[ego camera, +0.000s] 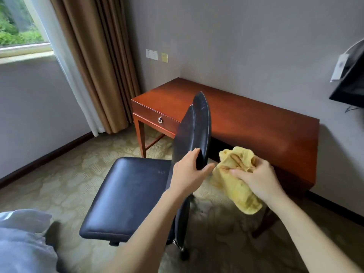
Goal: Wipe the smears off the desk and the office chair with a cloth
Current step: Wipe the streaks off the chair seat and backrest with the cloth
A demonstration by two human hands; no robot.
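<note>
Your yellow cloth (234, 178) sits right of centre in the lower half of the frame, bunched in your right hand (256, 179), whose fingers are curled into its folds; brownish streaks show on the creases near your fingertips, and its loose end hangs down below your wrist. The cloth is just beside the chair's backrest, but you cannot tell whether it touches it.

Just left of it, your left hand (190, 172) grips the near edge of the office chair (126, 196) backrest, fingers wrapped over the front face and thumb on the back. The chair is black and padded, seen edge-on at the back, with its seat spreading toward the lower left; a few pale specks mark the seat near the backrest.

Behind the chair, the reddish-brown desk (256, 123) runs from centre to the right against the grey wall, its drawer with a ring pull (160, 120) facing left.

Farther out, brown curtains (94, 62) hang at upper left beside a window (17, 26), wall sockets (151, 54) sit above the desk's corner, a dark screen (352, 83) is mounted at the right edge, and white bedding (21, 239) fills the lower left corner over patterned carpet (69, 170).
</note>
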